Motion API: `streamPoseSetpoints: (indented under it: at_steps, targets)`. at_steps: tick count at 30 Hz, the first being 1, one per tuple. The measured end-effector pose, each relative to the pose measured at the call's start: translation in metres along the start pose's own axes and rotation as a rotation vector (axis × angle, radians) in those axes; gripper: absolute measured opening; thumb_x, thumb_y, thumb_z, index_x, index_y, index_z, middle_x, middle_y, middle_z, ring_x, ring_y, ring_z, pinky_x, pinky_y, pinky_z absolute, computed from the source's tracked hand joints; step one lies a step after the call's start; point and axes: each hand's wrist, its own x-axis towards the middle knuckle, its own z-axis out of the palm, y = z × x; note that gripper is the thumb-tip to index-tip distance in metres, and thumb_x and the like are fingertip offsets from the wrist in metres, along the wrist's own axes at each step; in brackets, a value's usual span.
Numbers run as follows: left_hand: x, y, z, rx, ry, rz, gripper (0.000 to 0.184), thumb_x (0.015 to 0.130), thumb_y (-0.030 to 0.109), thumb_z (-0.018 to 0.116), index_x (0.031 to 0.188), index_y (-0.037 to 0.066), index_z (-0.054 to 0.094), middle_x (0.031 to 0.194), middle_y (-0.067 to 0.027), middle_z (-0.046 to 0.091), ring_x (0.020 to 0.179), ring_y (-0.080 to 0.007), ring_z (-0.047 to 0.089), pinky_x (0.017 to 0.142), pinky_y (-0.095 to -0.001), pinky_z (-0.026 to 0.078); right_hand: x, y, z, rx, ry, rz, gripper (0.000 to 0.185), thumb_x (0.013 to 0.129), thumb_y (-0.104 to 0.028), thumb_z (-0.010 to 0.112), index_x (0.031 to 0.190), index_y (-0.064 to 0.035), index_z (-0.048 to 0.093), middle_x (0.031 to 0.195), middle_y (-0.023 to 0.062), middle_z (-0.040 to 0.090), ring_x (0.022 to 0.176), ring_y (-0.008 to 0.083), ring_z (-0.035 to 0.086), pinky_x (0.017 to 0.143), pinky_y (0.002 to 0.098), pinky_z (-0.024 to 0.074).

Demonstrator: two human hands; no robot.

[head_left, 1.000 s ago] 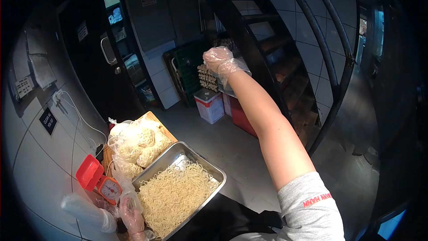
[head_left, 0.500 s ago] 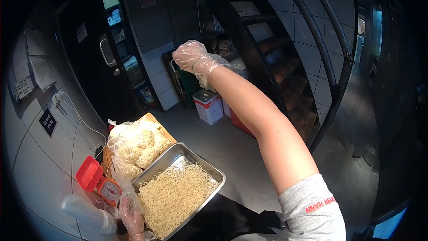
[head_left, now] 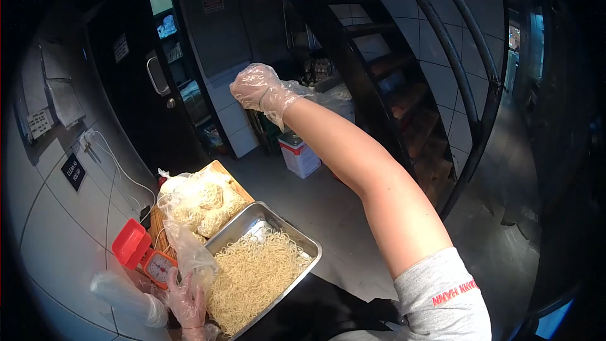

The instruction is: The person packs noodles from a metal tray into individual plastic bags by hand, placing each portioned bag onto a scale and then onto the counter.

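Observation:
My right hand (head_left: 257,87), in a clear plastic glove, is raised at arm's length above the floor. Its fingers are curled closed; what they hold, if anything, is hidden. Low on the left, my gloved left hand (head_left: 187,302) has its fingers stretched and apart. It is beside a metal tray (head_left: 317,254) of loose yellow noodles (head_left: 255,281). A clear plastic bag (head_left: 192,254) lies over the tray's left edge, just above my left fingertips; whether they touch it I cannot tell. Behind the tray are bagged noodle portions (head_left: 205,202).
An orange kitchen scale (head_left: 158,266) with a red pan (head_left: 131,244) stands left of the tray, near a roll of clear plastic (head_left: 126,300). The bagged noodles rest on a wooden board (head_left: 235,183). Beyond are a white-and-red tin (head_left: 300,156), dark stairs (head_left: 385,66) and a door (head_left: 142,107).
My right hand has moved slightly left and down, still closed. My left hand's fingers have spread and risen, and the clear bag has shifted over the tray's left edge.

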Motion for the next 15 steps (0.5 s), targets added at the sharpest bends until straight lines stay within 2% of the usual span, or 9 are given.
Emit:
streamPoseSetpoints:
  at_steps: [3, 6, 9, 10, 13, 15]
  targets:
    - [0.022, 0.026, -0.029, -0.003, -0.032, -0.05, 0.035, 0.082, 0.009, 0.065, 0.116, 0.001, 0.065, 0.139, -0.0186, 0.044, 0.124, -0.0318, 0.049, 0.102, -0.0401, 0.04, -0.002, -0.006, -0.004, 0.015, 0.013, -0.027, 0.015, 0.08, -0.015, 0.065, 0.089, -0.0097, 0.076, 0.09, 0.0095, 0.073, 0.09, 0.0271, 0.071, 0.076, 0.0395, 0.0568]
    - [0.047, 0.025, -0.033, -0.471, 0.232, -0.043, 0.03, 0.085, 0.005, 0.063, 0.115, 0.001, 0.065, 0.142, -0.0159, 0.041, 0.123, -0.0264, 0.049, 0.097, -0.0359, 0.043, -0.002, -0.013, 0.001, 0.036, 0.033, -0.018, 0.015, 0.078, -0.015, 0.066, 0.086, -0.0099, 0.076, 0.087, 0.0093, 0.073, 0.087, 0.0266, 0.071, 0.075, 0.0393, 0.0566]
    - [0.071, 0.092, -0.065, -0.647, 0.365, -0.003, 0.029, 0.088, 0.001, 0.061, 0.117, 0.0, 0.063, 0.143, -0.0147, 0.038, 0.122, -0.0199, 0.049, 0.093, -0.0287, 0.045, -0.005, -0.019, 0.006, 0.022, 0.064, -0.07, 0.013, 0.077, -0.016, 0.063, 0.08, -0.0098, 0.075, 0.078, 0.01, 0.072, 0.079, 0.027, 0.071, 0.068, 0.0387, 0.0565]
    - [0.077, 0.096, -0.071, -0.66, 0.325, 0.007, 0.032, 0.092, 0.008, 0.058, 0.124, 0.001, 0.06, 0.142, -0.0162, 0.038, 0.122, -0.0201, 0.049, 0.093, -0.0253, 0.043, -0.007, -0.022, 0.009, 0.023, 0.055, -0.075, 0.012, 0.076, -0.016, 0.064, 0.079, -0.0103, 0.075, 0.078, 0.0098, 0.072, 0.078, 0.0268, 0.071, 0.068, 0.0385, 0.0565]
    - [0.094, 0.109, -0.08, -0.727, 0.235, 0.205, 0.05, 0.096, 0.038, 0.054, 0.131, 0.002, 0.054, 0.15, -0.0182, 0.028, 0.126, -0.0251, 0.048, 0.097, -0.039, 0.05, -0.005, -0.03, 0.017, 0.045, 0.013, -0.051, 0.014, 0.075, -0.018, 0.068, 0.084, -0.0109, 0.077, 0.085, 0.0081, 0.073, 0.083, 0.027, 0.071, 0.074, 0.0396, 0.0558]
    - [0.102, 0.143, -0.074, -1.38, 0.07, 0.303, 0.062, 0.095, 0.051, 0.047, 0.139, 0.007, 0.046, 0.15, -0.0221, 0.028, 0.124, -0.0295, 0.05, 0.089, -0.0423, 0.055, -0.005, -0.035, 0.022, 0.061, -0.006, -0.057, 0.015, 0.076, -0.018, 0.068, 0.086, -0.0114, 0.077, 0.088, 0.008, 0.074, 0.086, 0.0272, 0.071, 0.075, 0.0397, 0.0558]
